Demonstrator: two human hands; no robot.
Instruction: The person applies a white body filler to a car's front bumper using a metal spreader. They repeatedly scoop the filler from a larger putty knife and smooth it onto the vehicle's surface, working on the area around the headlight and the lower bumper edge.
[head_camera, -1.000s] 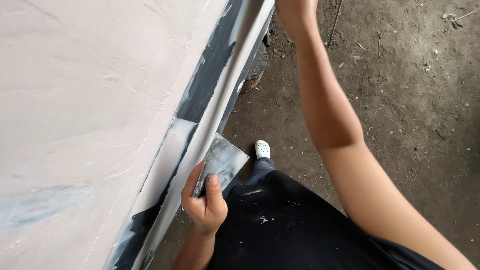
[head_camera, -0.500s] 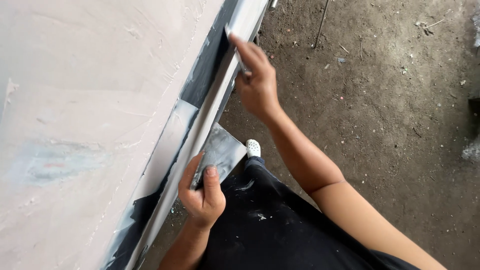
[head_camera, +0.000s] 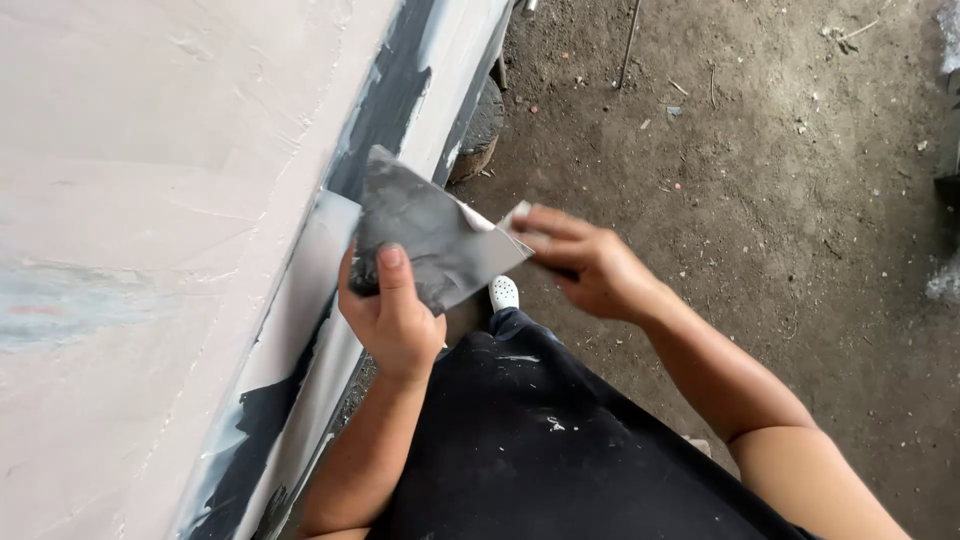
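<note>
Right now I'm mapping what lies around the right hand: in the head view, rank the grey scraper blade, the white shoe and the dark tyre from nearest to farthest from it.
1. Grey scraper blade: touching the right hand, to its left.
2. White shoe: just below-left, on the dirt floor.
3. Dark tyre: farther up-left, under the filler-coated panel.

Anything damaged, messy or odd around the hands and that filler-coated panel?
Mostly ordinary work mess. The panel has uneven filler with ridges and bare dark patches along its lower edge. The left hand holds a smeared grey sheet; the right hand touches its corner. White specks dot the black trousers.
</note>
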